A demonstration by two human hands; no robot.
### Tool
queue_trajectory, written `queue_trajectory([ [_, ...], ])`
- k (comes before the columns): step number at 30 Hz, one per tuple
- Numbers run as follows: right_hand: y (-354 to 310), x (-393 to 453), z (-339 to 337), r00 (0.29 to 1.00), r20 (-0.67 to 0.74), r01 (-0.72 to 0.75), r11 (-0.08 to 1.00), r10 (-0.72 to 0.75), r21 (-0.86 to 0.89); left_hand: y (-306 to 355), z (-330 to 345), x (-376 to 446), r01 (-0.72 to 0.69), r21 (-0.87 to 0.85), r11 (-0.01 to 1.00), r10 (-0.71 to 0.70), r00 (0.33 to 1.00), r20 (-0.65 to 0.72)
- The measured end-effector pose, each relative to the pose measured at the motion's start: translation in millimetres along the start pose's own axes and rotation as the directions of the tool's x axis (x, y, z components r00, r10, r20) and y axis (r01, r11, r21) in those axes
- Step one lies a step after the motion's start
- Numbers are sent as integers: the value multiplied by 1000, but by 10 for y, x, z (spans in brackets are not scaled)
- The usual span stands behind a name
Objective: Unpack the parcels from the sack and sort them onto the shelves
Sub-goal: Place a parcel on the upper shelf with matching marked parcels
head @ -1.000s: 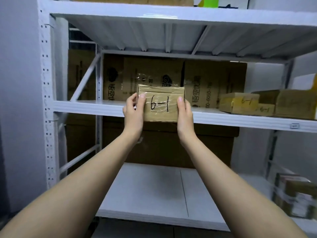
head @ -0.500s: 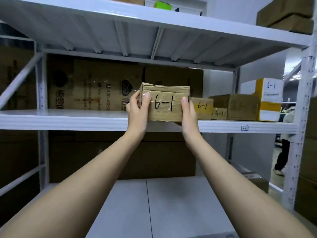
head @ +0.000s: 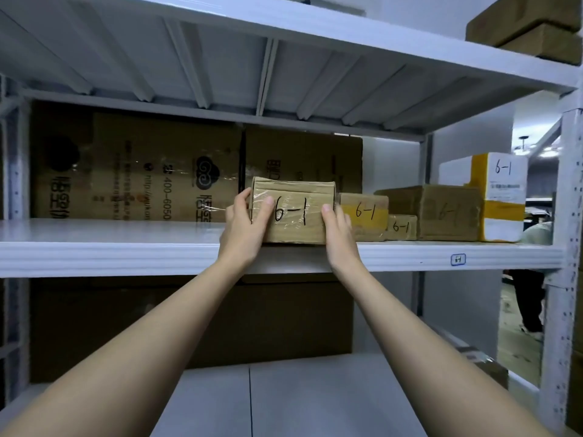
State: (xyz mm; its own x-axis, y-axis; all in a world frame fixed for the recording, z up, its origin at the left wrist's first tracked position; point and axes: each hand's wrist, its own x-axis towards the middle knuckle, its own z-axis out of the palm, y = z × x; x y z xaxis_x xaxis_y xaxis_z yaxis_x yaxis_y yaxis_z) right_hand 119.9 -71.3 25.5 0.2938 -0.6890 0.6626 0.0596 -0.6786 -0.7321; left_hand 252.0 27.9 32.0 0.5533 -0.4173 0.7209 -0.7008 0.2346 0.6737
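You've got the 6-1 box [head: 295,212] on the middle shelf [head: 126,257], front edge, just left of the other 6-1 boxes [head: 364,216]. Left hand [head: 244,228] & right hand [head: 339,230] grip its sides. Placing step; next, probably slide it back, let go.

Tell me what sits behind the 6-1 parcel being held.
Behind the held parcel, large brown cartons stand along the back of the shelf. Whatever lies directly behind it is covered by the parcel and both hands.
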Motion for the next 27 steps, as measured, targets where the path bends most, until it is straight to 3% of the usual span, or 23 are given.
queue_trajectory([
  [8, 225, 207, -31, 999, -9, 26, 931, -31, -364, -84, 125, 146, 0, 377, 926, 6, 1000, -16],
  [19, 367, 337, -228, 974, -157, 61, 859, -162, -509, -62, 323, 301, 94, 588, 803, -83, 996, -46],
  [27, 422, 423, -207, 983, -121, 57, 854, -139, -518, 11, 522, 479, 128, 684, 718, -137, 990, -41],
])
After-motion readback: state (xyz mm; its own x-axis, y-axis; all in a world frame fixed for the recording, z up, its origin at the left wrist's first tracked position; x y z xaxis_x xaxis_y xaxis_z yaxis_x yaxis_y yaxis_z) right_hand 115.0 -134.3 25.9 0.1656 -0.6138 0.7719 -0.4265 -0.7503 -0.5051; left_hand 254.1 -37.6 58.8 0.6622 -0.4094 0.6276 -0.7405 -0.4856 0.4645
